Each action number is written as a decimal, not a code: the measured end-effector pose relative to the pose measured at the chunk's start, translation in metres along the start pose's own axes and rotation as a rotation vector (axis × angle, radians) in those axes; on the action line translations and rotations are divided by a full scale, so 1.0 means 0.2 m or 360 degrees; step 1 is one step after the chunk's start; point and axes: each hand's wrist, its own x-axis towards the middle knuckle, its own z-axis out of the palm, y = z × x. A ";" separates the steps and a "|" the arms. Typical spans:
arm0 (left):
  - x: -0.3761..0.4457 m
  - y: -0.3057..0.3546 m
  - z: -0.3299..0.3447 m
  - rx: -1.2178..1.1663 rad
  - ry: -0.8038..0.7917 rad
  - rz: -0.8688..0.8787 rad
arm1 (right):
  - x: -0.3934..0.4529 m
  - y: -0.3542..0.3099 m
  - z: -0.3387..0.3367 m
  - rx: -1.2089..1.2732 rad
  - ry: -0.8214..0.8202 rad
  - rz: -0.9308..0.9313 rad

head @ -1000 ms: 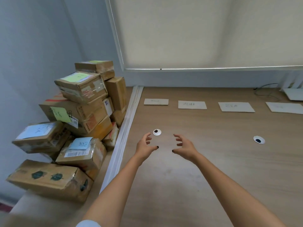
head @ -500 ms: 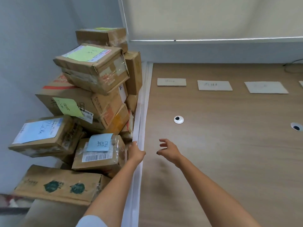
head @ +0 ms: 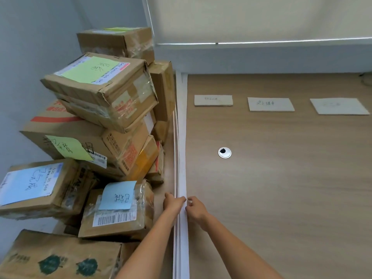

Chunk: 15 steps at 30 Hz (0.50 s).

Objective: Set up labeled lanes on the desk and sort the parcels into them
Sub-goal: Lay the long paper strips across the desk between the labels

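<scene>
- Lane labels apparently laid out already: three pale rectangular cards with handwriting in a row near the far edge of the light wood-grain desk (head: 281, 188) — first card (head: 213, 100), second card (head: 270, 104), third card (head: 340, 106), the last reaching the picture's right border.
- Sorting apparently not begun: no parcel lying on the desk; brown cardboard parcels (head: 100, 93) heaped just past its left edge, several bearing green or blue handwritten notes.
- Nearest to the hands: a small taped cardboard parcel with a blue note and a barcode sticker (head: 117, 210), low in the heap.
- Left hand (head: 172, 204) over the white raised strip (head: 182, 137) along the desk's left edge, fingers loosely extended toward that parcel, holding nothing; touching it or not — cannot tell.
- Right hand (head: 196, 208) just beside, on the desk side of the strip, fingers loosely curled, nothing held.
- Step in hand, probably: reaching for a first parcel.
- Next move calls for a two-handed grip, reading the note, then matching it to a card.
- Silver round cable grommet (head: 224, 152) mid-desk, well apart from the cards.
</scene>
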 end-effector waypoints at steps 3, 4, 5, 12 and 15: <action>-0.01 0.00 0.05 -0.0020 -0.0060 -0.0004 | 0.00 0.02 -0.04 0.0009 0.0026 0.0009; -0.02 0.00 0.06 -0.0026 -0.0067 0.0008 | -0.01 0.02 -0.06 0.0034 0.0024 0.0010; -0.02 0.00 0.08 -0.0028 -0.0073 0.0022 | -0.01 0.02 -0.07 0.0062 0.0020 0.0015; -0.06 0.02 0.10 -0.0097 -0.0094 0.0030 | -0.06 0.07 -0.15 0.0261 0.0071 0.0066; -0.08 0.03 0.10 -0.0168 -0.0087 0.0011 | -0.08 0.06 -0.16 0.0297 0.0028 0.0055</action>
